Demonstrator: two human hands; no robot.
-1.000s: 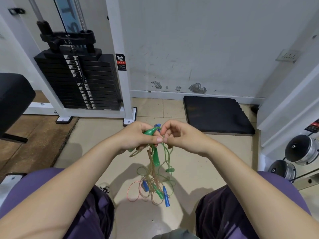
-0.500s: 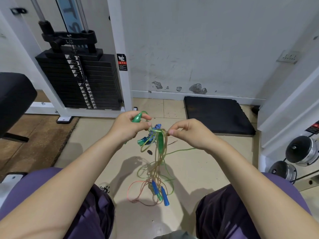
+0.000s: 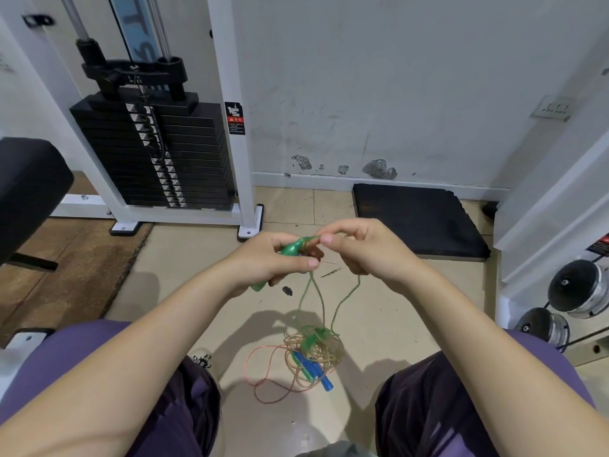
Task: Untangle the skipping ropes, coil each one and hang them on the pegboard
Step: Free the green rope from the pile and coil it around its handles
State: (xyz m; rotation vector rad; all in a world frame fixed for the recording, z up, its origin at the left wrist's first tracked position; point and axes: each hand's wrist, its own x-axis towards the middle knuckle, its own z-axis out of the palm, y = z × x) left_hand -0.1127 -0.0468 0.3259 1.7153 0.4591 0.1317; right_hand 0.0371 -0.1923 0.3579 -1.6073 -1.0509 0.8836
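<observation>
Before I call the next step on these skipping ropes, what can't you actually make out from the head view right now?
- Pegboard: not in the head view at all.
- Green handle: its middle is covered by the left hand.
- What the right hand pinches at the handle's tip: too small and blurred to tell.
- Rope tangle on the floor: overlapping strands hide how many ropes there are and where they cross.
- Blue handles: count unclear, partly buried.

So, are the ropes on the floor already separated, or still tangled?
Still tangled: the ropes lie in one knotted heap, green and blue handles mixed inside, and green cord runs up to both hands.
</observation>
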